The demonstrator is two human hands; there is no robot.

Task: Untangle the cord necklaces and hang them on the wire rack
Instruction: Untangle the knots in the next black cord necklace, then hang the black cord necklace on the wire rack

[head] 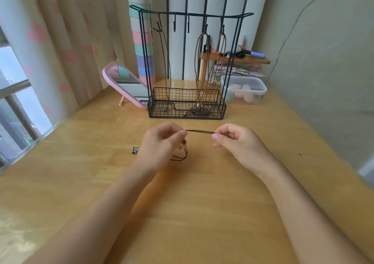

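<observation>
Wooden table (202,213), curtain (66,51) to your left. Your left hand (162,144) and right hand (236,142) each pinch the dark cord necklace (200,131), a doubled length taut between them above the tabletop; the slack loops down under your left palm. Wire rack (187,103) stands just behind, brown cords (198,65) hanging from its hooks

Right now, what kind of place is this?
Probably a bedroom or dressing corner at home: heart-print curtains, a pink mirror, and a rack hung with necklaces on a wooden table.
</observation>
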